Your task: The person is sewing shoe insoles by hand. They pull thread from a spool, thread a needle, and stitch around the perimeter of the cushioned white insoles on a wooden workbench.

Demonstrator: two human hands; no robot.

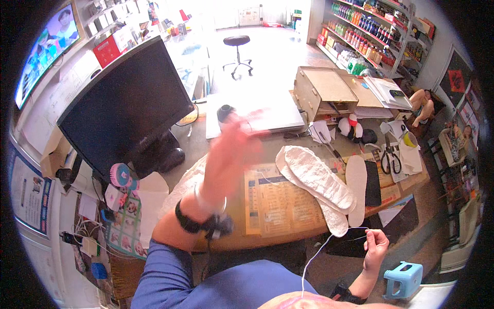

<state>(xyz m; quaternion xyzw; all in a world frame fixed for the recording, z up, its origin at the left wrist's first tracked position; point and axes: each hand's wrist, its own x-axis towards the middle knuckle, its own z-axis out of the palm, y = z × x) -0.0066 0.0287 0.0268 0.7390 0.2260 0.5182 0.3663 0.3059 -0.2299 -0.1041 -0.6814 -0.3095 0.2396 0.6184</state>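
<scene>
My right hand (374,245), low at the right, pinches a white thread (317,253) between thumb and fingertips. From there the thread passes near the tip of a cloth insole and drops to my face at the bottom edge. My left hand (233,158) is raised over the desk and blurred by motion; whether it holds anything cannot be told. Just beyond it stands a dark-topped object (225,112), partly hidden. White quilted insoles (314,175) lie overlapping at the desk's front, and a smoother insole (356,189) lies beside them.
A dark monitor (127,104) stands on the left, with a small fan (120,174) below it. Black-handled scissors (390,156) and a tape roll (410,139) lie at the right. A wooden desk organiser (324,90) stands behind. A blue plastic stool (403,280) is by my right arm.
</scene>
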